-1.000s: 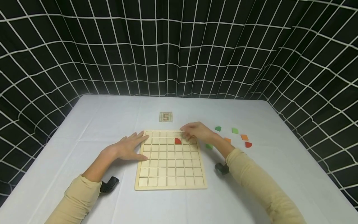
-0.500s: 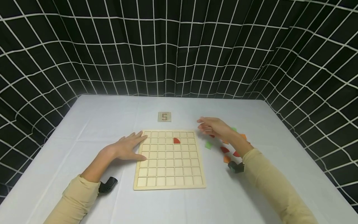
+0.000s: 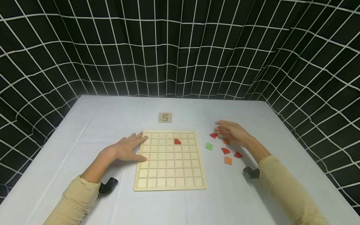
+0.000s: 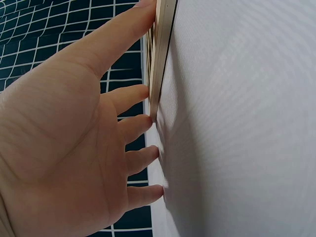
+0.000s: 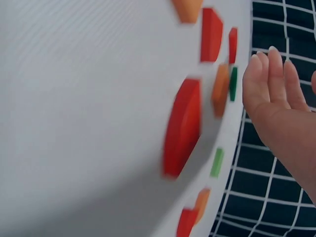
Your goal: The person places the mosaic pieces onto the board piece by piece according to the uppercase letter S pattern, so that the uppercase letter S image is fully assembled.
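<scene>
My left hand [image 3: 127,149] rests with spread, straight fingers on the left edge of a wooden grid board [image 3: 163,165]. In the left wrist view its thumb and fingertips meet the board's rim [image 4: 165,44] and the cloth. A red quarter-circle tile [image 3: 177,141] sits in one cell of the board's second row. My right hand [image 3: 233,132] hovers above loose tiles right of the board, fingers loosely bent, with nothing visible in them. Below it lie a red tile [image 3: 213,135] and an orange tile [image 3: 226,141]. A dark green tile [image 5: 233,84] shows only in the right wrist view.
Behind the board lies a small patterned card [image 3: 165,117]. Nearer the board's right edge are a light green tile [image 3: 209,146], two more red tiles [image 3: 225,151] and another orange tile [image 3: 228,160]. A white cloth [image 3: 112,112] covers the table; a dark grid curtain [image 3: 168,56] stands behind.
My right hand has moved right, from above the board's top right corner to over the loose tiles. My left hand stays on the board, and the red tile keeps its cell.
</scene>
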### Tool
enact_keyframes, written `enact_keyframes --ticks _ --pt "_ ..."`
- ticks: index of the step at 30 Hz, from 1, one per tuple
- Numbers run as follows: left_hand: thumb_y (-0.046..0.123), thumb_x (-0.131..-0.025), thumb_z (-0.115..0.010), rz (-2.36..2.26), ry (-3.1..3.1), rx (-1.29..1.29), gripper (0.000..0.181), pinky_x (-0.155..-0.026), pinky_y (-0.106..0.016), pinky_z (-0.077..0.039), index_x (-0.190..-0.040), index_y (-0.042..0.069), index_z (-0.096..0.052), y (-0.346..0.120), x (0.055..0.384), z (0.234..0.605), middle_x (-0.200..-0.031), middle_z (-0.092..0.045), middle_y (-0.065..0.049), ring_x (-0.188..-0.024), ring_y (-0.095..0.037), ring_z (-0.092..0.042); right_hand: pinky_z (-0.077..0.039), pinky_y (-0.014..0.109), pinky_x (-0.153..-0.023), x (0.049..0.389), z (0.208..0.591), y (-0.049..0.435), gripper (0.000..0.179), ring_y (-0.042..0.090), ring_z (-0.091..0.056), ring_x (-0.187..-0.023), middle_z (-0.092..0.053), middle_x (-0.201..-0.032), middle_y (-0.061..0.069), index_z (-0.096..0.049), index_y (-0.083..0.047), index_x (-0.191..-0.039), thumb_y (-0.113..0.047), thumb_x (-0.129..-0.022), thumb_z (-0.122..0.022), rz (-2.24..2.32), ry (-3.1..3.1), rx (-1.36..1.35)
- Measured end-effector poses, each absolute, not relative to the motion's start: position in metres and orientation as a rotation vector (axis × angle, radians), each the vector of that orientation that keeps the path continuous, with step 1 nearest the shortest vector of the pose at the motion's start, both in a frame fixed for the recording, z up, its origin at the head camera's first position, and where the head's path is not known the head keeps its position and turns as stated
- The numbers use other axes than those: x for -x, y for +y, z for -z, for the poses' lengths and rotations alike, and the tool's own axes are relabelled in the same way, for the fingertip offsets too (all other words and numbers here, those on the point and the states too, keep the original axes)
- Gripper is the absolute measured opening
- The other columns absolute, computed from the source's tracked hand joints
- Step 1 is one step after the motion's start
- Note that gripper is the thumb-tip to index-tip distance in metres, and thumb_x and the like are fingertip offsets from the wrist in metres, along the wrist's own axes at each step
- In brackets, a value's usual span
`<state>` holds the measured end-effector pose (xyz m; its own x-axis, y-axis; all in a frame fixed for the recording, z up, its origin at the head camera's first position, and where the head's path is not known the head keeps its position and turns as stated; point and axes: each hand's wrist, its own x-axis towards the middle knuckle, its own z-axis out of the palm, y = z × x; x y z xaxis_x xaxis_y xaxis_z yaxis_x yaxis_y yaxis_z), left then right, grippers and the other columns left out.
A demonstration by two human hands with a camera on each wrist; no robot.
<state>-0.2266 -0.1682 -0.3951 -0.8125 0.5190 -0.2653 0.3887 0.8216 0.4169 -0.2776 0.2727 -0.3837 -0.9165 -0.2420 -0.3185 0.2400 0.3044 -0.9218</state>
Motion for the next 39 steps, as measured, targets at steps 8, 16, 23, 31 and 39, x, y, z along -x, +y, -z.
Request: enact_keyframes --ticks 8,16,23,31,39 --pt "0.058 -0.082 -0.065 -0.496 2.638 -0.677 0.095 -0.108 -0.064 -0.008 -0.151 0.005 -0.025 -0.168 0.226 0.393 -0.156 -0.011 -0.020 -0.140 -0.044 -0.010 -0.042 0.037 -0.099 0.268 0.387 0.290 0.063 0.037 -0.047 -0.124 -0.046 -0.135 0.026 -0.034 0.001 -0.144 -0.040 -0.099 -0.048 1.557 2.327 0.044" --pt "0.057 -0.082 -0.065 -0.492 2.640 -0.685 0.095 -0.108 -0.064 -0.009 -0.151 0.005 -0.025 -0.168 0.225 0.393 -0.156 -0.012 -0.021 -0.140 -0.044 -0.011 -0.037 0.053 -0.102 0.261 0.395 0.304 0.041 0.035 -0.050 -0.118 -0.057 -0.126 0.019 -0.053 -0.004 -0.133 -0.014 -0.094 -0.062 1.279 2.626 0.187" --pt "0.057 -0.082 -0.065 -0.493 2.640 -0.692 0.095 -0.108 -0.065 -0.009 -0.151 0.005 -0.025 -0.169 0.226 0.394 -0.156 -0.012 -0.021 -0.139 -0.045 -0.011 -0.048 0.045 -0.093 0.258 0.402 0.307 0.039 0.032 -0.055 -0.112 -0.062 -0.119 0.013 -0.060 -0.006 -0.125 -0.008 -0.087 -0.070 1.133 2.712 0.303" --pt "0.056 -0.083 -0.065 -0.501 2.639 -0.703 0.094 -0.107 -0.065 -0.009 -0.151 0.005 -0.025 -0.170 0.226 0.395 -0.156 -0.012 -0.021 -0.139 -0.045 -0.011 -0.049 0.045 -0.090 0.255 0.403 0.305 0.040 0.033 -0.057 -0.104 -0.064 -0.112 0.013 -0.062 -0.003 -0.122 0.002 -0.083 -0.070 1.029 2.759 0.361" --pt "0.057 -0.082 -0.064 -0.500 2.646 -0.709 0.094 -0.107 -0.065 -0.009 -0.151 0.005 -0.025 -0.170 0.227 0.397 -0.155 -0.013 -0.022 -0.139 -0.045 -0.011 -0.047 0.048 -0.093 0.257 0.399 0.306 0.040 0.033 -0.055 -0.103 -0.061 -0.112 0.016 -0.060 0.000 -0.122 0.006 -0.084 -0.068 0.984 2.725 0.412"
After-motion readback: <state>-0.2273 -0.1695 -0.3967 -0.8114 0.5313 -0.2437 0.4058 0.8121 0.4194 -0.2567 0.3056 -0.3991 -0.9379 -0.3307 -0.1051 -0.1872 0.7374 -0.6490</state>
